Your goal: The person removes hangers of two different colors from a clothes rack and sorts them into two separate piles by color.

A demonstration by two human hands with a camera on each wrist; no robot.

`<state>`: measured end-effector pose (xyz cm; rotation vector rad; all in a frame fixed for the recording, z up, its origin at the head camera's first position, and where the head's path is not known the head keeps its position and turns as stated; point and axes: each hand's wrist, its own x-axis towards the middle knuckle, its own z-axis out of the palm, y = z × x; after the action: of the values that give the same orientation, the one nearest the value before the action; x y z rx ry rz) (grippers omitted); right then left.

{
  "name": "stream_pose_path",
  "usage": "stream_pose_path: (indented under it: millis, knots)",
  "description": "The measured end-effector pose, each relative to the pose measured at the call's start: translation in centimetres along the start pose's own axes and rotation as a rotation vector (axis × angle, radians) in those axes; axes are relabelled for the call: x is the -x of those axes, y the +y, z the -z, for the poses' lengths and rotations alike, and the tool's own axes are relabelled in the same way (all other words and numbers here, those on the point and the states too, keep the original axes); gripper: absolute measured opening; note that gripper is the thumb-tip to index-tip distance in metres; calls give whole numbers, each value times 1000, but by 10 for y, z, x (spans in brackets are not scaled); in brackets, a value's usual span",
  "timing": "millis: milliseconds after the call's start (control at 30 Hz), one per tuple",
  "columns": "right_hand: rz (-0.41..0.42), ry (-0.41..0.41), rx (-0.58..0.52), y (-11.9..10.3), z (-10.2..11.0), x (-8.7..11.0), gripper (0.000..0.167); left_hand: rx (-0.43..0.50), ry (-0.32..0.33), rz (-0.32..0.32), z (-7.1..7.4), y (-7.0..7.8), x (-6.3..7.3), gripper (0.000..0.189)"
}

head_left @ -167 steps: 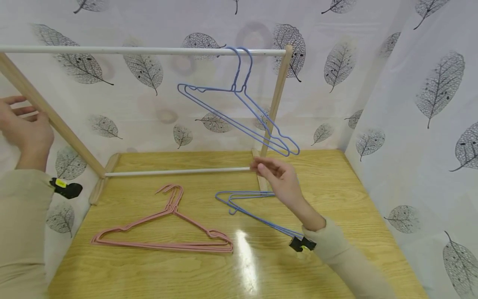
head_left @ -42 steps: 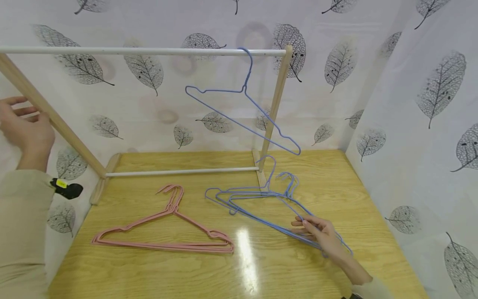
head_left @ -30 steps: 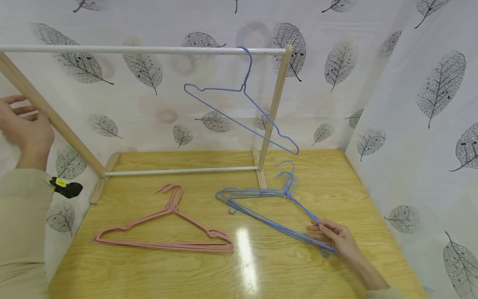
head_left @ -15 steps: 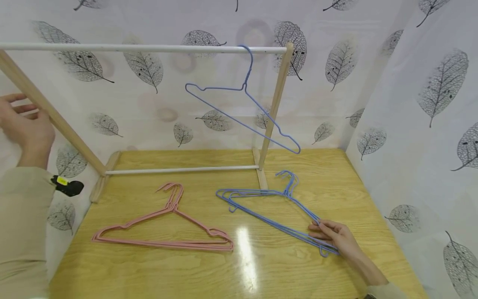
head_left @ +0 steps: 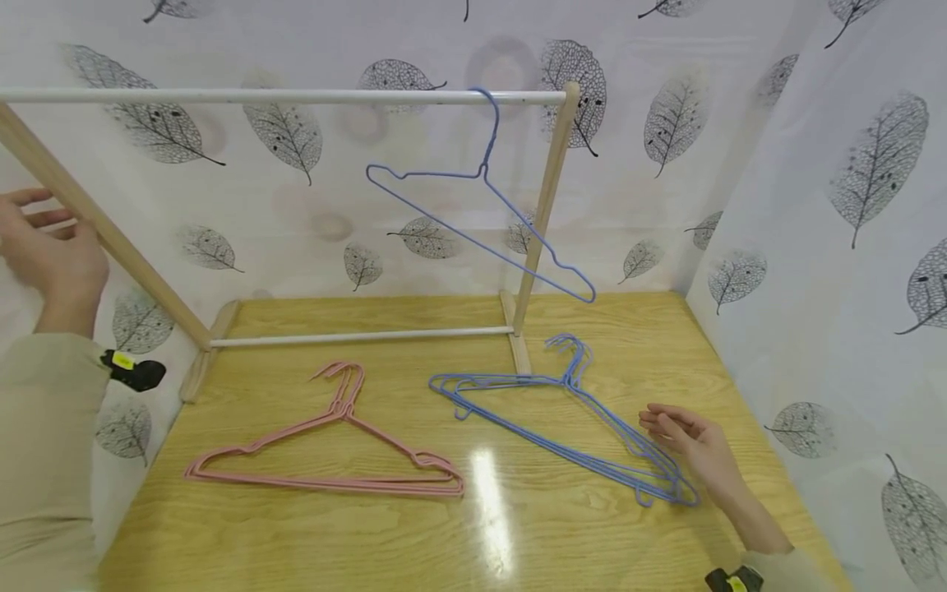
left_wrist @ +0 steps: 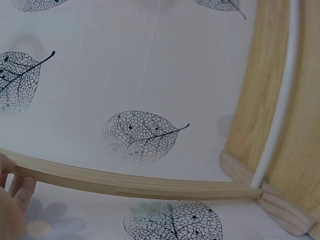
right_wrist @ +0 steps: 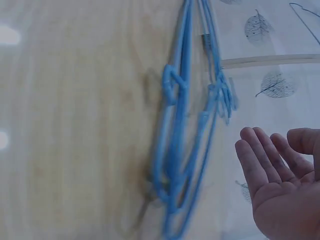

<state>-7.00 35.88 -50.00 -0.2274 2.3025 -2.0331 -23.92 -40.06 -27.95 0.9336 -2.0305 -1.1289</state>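
My left hand (head_left: pixel 57 251) holds the left wooden post (head_left: pixel 111 238) of a clothes rack; the left wrist view catches the fingers (left_wrist: pixel 22 192) at the post's edge. My right hand (head_left: pixel 695 444) hovers just right of a stack of blue wire hangers (head_left: pixel 547 444) lying on the table, its fingers loosely extended and holding nothing. In the right wrist view the palm faces up, apart from the blurred stack. One blue hanger (head_left: pixel 444 226) hangs from the rack's white top rod (head_left: pixel 296 97), near its right end.
Several pink hangers (head_left: pixel 318 485) lie stacked on the wooden table (head_left: pixel 370 551), left of the blue stack. A white lower rod (head_left: pixel 362 337) joins the rack's feet. The right post (head_left: pixel 547 205) stands behind the hanging hanger. Leaf-patterned sheeting (head_left: pixel 799 205) encloses the table.
One of two blue hangers on the rod was taken down and laid on the blue stack. My right hand then let go and moved up and right. The left hand stayed put.
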Motion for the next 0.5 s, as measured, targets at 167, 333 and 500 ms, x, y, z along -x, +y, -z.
stream_pose_path:
  millis: [167, 333, 500]
  knots:
    - [100, 15, 42, -23, -6, -19, 32, 17, 13, -8, -1, -1, 0, 46]
    - [142, 8, 67, -45, -17, -44, 34, -5, 10, -10, -1, -1, 1, 46]
    - [199, 35, 55, -64, -32, -66, 34, -16, -4, -4, 0, 1, 1, 47]
